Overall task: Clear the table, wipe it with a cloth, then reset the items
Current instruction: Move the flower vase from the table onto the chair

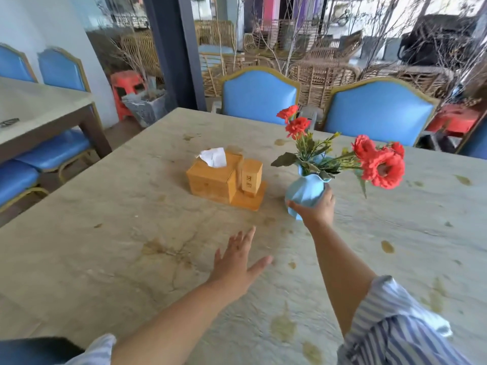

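A light blue vase [305, 191] with red flowers [379, 164] is tilted to the right just over the stained stone table [131, 233]. My right hand [317, 206] grips the vase's belly from the near side. My left hand [237, 259] hovers open above the table, fingers spread, short of the wooden tissue box [213, 180]. The box shows a white tissue [214, 157] on top and shares a wooden base with a small wooden holder [251, 177]. No cloth is in view.
Two blue padded chairs [259, 94] [379, 111] stand at the table's far edge. A second table [39, 111] with blue chairs is at the left. Brownish stains [387, 246] dot the tabletop. Rattan furniture and red stools show behind the glass.
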